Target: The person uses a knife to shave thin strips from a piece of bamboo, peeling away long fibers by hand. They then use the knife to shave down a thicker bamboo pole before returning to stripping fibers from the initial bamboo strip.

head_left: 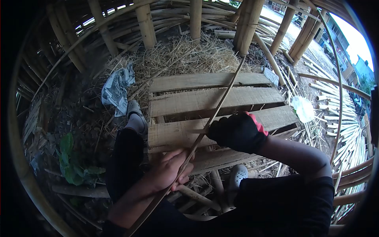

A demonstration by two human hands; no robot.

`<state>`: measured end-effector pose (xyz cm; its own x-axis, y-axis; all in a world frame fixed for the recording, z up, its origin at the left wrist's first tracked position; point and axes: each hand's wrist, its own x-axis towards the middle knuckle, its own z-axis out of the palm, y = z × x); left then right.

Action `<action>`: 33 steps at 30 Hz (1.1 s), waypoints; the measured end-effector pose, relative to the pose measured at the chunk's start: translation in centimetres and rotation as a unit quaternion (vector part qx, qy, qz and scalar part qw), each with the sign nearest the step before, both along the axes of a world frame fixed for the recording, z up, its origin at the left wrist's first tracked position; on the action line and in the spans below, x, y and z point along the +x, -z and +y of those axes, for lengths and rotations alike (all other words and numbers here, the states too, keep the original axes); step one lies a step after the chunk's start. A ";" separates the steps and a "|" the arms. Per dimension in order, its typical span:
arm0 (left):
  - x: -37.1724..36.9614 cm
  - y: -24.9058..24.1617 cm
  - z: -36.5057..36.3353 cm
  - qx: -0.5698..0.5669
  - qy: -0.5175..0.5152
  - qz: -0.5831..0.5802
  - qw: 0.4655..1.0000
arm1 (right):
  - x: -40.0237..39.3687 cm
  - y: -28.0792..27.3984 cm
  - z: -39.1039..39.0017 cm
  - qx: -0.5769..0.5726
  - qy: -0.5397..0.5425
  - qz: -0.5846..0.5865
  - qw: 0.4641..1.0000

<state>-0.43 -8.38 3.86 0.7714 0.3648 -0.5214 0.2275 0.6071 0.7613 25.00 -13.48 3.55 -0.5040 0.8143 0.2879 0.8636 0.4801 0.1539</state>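
A long, thin bamboo strip (224, 98) runs diagonally from my lap up across a slatted wooden bench (177, 100). My left hand (170, 169), bare, is closed around the strip near the bench's front edge. Above and to the right of it, my right hand (239, 132) wears a black and red glove and is closed in a fist. A short, pale blade, apparently a knife (195, 131), sticks out leftward from that fist and crosses the strip. Its handle is hidden inside the glove.
Straw-like bamboo shavings (177, 57) lie behind the bench. Bamboo posts (196, 21) stand beyond. Crumpled printed paper (118, 91) and a green plant (69, 162) are at left. Cut bamboo poles (335, 114) and a white plastic bag (303, 108) lie at right.
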 end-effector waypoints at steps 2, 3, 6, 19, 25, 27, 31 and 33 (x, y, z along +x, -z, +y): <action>0.2 0.1 0.2 -0.020 -0.004 -0.007 1.000 | 0.5 1.4 0.4 0.023 0.013 0.020 0.999; 0.2 0.4 0.3 -0.023 -0.007 -0.010 1.000 | 0.4 1.4 0.5 0.048 0.021 0.039 0.998; -0.1 0.6 0.4 0.003 0.006 -0.002 1.000 | 0.0 -0.2 -0.1 0.011 0.011 0.001 1.000; 0.0 1.0 0.8 0.001 -0.004 -0.018 1.000 | 0.1 0.4 0.2 -0.007 0.053 -0.011 0.998; 0.0 -0.1 0.4 -0.011 0.004 -0.004 1.000 | 2.7 0.4 1.8 -0.030 0.082 0.015 0.996; -0.1 0.4 0.6 -0.002 0.005 -0.016 1.000 | 1.4 0.3 0.8 0.002 0.037 -0.007 0.999; -0.8 -1.1 0.0 -0.013 0.016 -0.006 1.000 | 2.3 0.1 1.3 -0.056 0.065 0.055 0.995; -0.9 -1.1 0.0 -0.023 0.011 -0.020 0.999 | 4.7 -0.2 2.8 -0.049 0.161 -0.075 0.983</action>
